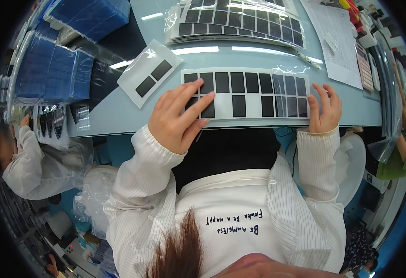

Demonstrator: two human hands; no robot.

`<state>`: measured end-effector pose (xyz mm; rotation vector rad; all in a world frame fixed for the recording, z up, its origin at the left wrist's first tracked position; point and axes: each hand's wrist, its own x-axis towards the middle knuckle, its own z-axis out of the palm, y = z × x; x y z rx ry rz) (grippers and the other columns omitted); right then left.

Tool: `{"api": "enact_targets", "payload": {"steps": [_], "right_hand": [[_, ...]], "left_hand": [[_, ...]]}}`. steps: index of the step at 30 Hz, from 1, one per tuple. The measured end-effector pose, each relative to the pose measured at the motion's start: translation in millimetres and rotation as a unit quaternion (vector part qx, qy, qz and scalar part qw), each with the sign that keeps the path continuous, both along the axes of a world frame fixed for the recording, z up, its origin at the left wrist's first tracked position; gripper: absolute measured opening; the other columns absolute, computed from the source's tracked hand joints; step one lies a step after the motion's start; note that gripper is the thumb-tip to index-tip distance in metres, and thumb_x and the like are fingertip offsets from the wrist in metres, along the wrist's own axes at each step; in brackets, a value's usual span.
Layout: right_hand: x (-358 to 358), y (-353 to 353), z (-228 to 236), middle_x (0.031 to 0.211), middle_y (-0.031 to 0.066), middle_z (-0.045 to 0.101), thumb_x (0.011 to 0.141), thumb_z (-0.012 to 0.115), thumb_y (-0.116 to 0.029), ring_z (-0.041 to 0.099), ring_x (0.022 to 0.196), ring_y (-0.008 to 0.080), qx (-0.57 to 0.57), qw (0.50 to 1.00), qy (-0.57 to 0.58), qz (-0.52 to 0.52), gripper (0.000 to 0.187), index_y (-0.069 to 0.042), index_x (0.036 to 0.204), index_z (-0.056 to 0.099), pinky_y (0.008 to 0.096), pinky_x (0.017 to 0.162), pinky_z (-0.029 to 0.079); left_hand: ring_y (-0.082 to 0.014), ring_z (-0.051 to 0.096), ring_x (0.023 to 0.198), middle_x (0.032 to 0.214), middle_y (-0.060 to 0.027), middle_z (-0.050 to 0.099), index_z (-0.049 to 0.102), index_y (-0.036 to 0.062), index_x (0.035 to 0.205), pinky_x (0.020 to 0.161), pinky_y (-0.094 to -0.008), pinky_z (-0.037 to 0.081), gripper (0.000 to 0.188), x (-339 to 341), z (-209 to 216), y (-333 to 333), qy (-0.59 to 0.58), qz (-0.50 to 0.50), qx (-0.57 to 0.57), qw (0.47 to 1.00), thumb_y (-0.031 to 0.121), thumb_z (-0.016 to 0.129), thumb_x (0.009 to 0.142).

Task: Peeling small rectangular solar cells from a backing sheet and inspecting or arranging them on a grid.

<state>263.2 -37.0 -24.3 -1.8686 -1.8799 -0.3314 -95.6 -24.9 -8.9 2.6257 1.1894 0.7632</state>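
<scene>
A white sheet [254, 100] with two rows of black rectangular stickers lies flat near the table's front edge. Two places in its lower row show bare white backing. Clear film [290, 90] covers the right-hand part of the sheet. My left hand [177, 113] rests over the sheet's left end, fingers spread and fingertips on the black rectangles. At the right end, my right hand [326, 109] stands with its fingers apart, beside the sheet's edge; whether they touch it I cannot tell. Beyond my left hand lies a smaller white piece [140, 69] with two black rectangles.
A stack of similar sticker sheets [240, 23] sits at the back. Blue film-wrapped blocks [50, 69] stand at the left. Paper [339, 55], a pink calculator [364, 67] and clear plastic sheets [390, 92] lie right. A person in a white sleeve [29, 148] works at the left.
</scene>
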Motion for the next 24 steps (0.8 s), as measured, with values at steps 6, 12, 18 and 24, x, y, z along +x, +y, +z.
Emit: {"api": "enact_targets", "payload": {"steps": [6, 12, 18, 24], "right_hand": [[1, -14, 31, 0.119, 0.0143, 0.06, 0.099, 0.049, -0.032, 0.053, 0.11, 0.0282, 0.079, 0.995, 0.056, 0.031, 0.035, -0.004, 0.113, 0.066, 0.0381, 0.096, 0.04], [-21, -30, 58, 0.115, 0.0125, 0.063, 0.094, 0.059, -0.022, 0.056, 0.106, 0.0251, 0.151, 0.976, 0.147, 0.047, 0.022, -0.005, 0.104, 0.068, 0.0365, 0.093, 0.041], [-60, -34, 72, 0.11, 0.0122, 0.065, 0.087, 0.067, -0.012, 0.058, 0.103, 0.0263, 0.114, 0.967, 0.191, 0.127, 0.013, -0.004, 0.097, 0.068, 0.0362, 0.09, 0.043], [-88, -30, 78, 0.112, 0.0152, 0.063, 0.081, 0.071, -0.009, 0.059, 0.101, 0.0282, -0.041, 0.938, 0.2, 0.28, 0.019, -0.001, 0.098, 0.066, 0.0358, 0.09, 0.044]], "left_hand": [[-0.0348, 0.049, 0.12, 0.132, -0.0155, 0.052, 0.057, 0.0078, 0.128, 0.101, -0.0416, 0.04, 0.055, -55, 14, 25, -0.012, 0.125, 0.009, 0.992, 0.018, 0.075, 0.077], [-0.0299, 0.05, 0.113, 0.124, -0.0123, 0.051, 0.048, 0.0093, 0.135, 0.101, -0.0379, 0.042, 0.091, -93, 18, 42, 0.071, 0.277, -0.15, 0.946, 0.031, 0.09, 0.057], [-0.0279, 0.051, 0.109, 0.124, -0.0099, 0.047, 0.043, 0.0119, 0.139, 0.097, -0.0367, 0.047, 0.112, -90, 27, 54, 0.028, 0.32, -0.277, 0.905, 0.026, 0.097, 0.042], [-0.0298, 0.046, 0.119, 0.136, -0.0113, 0.04, 0.036, 0.0163, 0.145, 0.1, -0.0381, 0.046, 0.128, -92, 30, 46, 0.025, 0.282, -0.275, 0.919, 0.029, 0.098, 0.034]]}}
